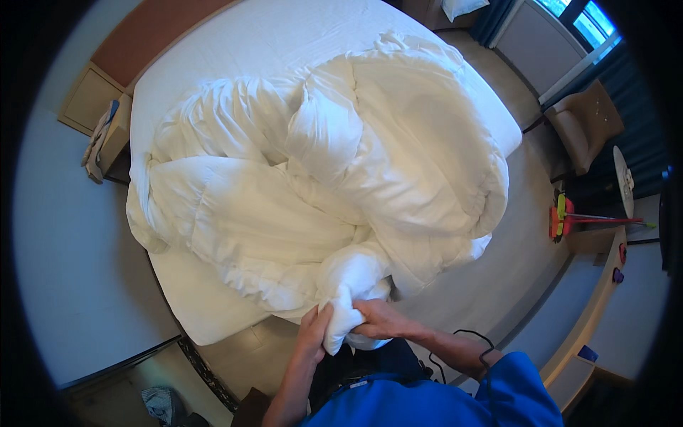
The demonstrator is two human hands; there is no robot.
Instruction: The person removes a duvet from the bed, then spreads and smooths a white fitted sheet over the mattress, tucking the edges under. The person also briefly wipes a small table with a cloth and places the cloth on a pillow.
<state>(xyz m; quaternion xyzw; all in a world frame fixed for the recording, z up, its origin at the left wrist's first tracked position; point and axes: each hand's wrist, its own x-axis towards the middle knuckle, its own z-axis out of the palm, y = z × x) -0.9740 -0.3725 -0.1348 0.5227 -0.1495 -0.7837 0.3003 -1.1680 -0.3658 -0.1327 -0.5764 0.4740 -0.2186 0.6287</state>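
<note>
A large white duvet (411, 139) lies bunched and folded over a bed with a white fitted sheet (213, 42). One end of it comes off the near edge of the bed towards my waist. My left hand (316, 328) grips this gathered end from the left side, with the thumb on top. From the right, my right hand (376, 319) closes around the same bunched part, close to my left hand. A short tip of white bedding hangs between the two hands. The fingers beneath the cloth are partly hidden.
A bedside cabinet (114, 141) with cloths on it stands left of the bed. To the right are a brown chair (579, 125), a small round table (623, 179), a broom and dustpan (561, 218) and a long wooden desk (587, 299). A dark cable loops by my right arm.
</note>
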